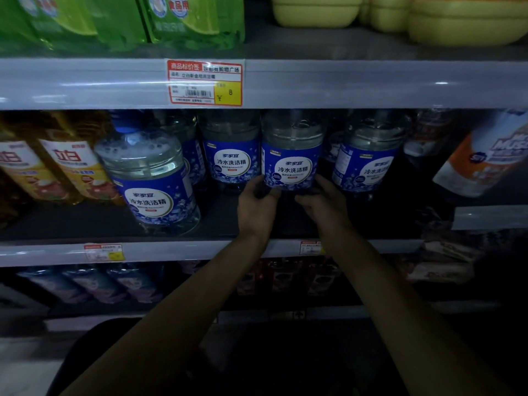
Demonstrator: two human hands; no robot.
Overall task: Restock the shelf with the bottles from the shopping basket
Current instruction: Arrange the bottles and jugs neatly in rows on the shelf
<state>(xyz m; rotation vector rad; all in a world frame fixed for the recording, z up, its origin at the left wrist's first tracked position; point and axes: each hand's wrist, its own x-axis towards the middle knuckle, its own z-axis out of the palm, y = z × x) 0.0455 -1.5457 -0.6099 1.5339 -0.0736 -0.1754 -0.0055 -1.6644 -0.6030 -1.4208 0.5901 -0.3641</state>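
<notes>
Clear detergent bottles with blue labels stand on the middle shelf (200, 251). One bottle (291, 158) is at the centre of the row, and both my hands grip its base. My left hand (257, 201) curls round its lower left side. My right hand (325, 201) wraps its lower right side. Matching bottles stand to its left (231, 158) and right (368, 164). Another one (154, 181) stands further forward at the left, with a blue cap. The shopping basket is not in view.
Yellow-labelled amber bottles (65, 170) fill the shelf's left end; an orange-and-white bottle (485, 158) leans at the right. Green refill pouches (120, 18) and yellow basins (428, 15) sit on the shelf above. A price tag (205, 82) hangs on its edge. Dark bottles line the lower shelf.
</notes>
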